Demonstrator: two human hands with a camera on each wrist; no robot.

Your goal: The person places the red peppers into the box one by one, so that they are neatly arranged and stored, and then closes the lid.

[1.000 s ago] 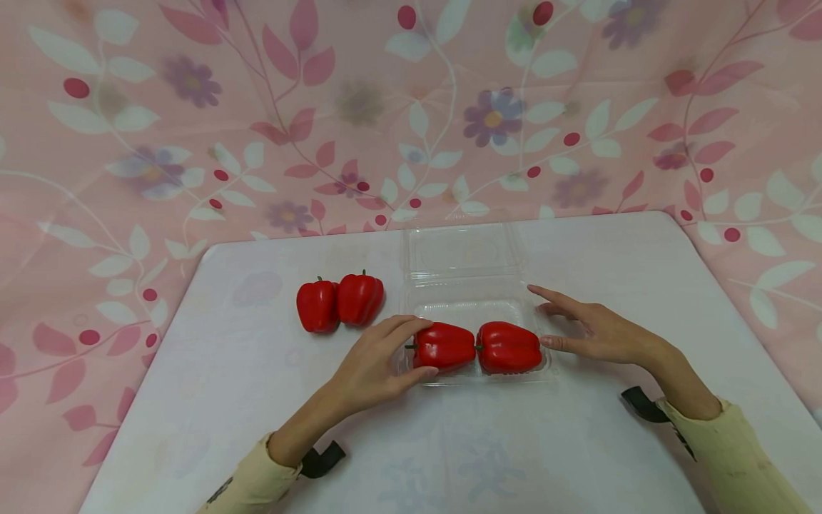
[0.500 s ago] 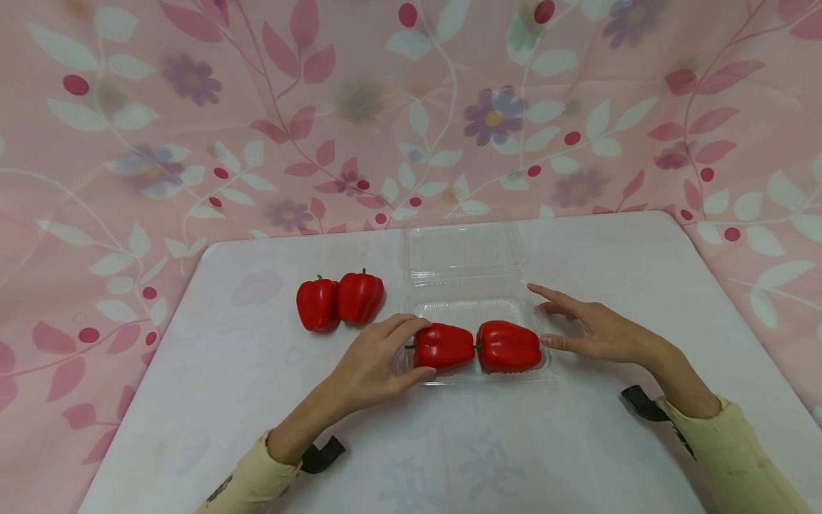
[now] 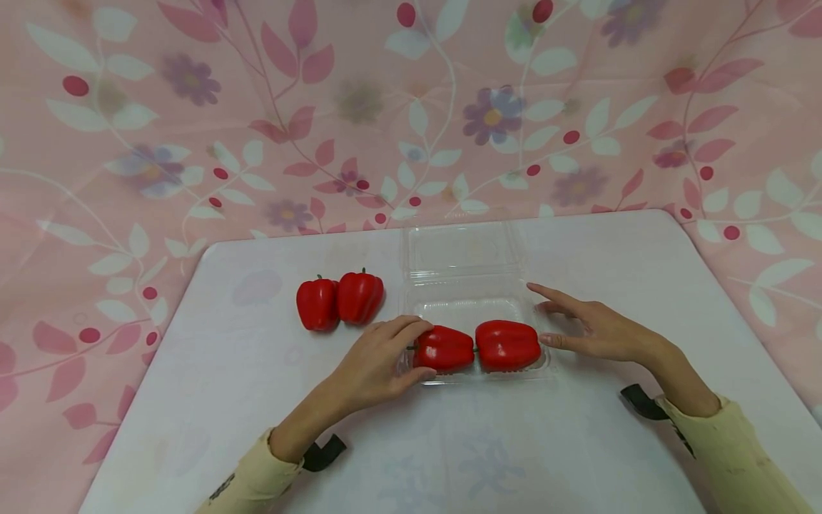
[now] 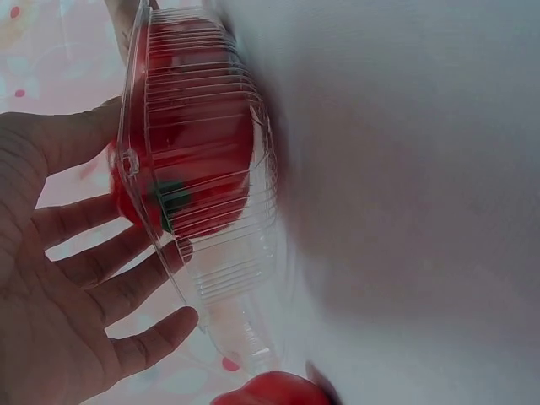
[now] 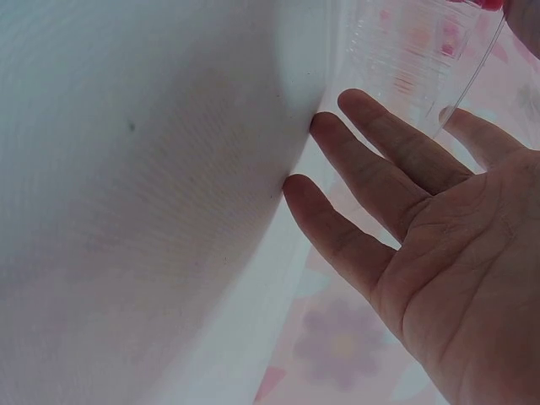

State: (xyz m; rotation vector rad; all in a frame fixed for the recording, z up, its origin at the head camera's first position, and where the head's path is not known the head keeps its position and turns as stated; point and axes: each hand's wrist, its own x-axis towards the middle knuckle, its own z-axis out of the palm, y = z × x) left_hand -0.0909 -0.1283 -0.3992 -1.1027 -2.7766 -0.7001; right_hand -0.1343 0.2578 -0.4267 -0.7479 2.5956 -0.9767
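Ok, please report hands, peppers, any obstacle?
Left hand around red bell pepper in clear clamshell; right hand at its edge. Second pepper inside, two peppers on table. Lid open, nothing blocking.

Red pepper (image 4: 207,135) lies inside the clear container (image 4: 229,287).

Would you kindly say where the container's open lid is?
In the head view, the open lid lies near the table's far edge, beyond the container's base and right of the two loose peppers.

The left forearm (image 3: 302,432) and right forearm (image 3: 687,385) slant in from nearer than the clear box (image 3: 472,310). I see the left hand (image 3: 379,363) crook thumb and fingers over its left end; beside its right end, the right hand (image 3: 597,332) holds its fingers outstretched.
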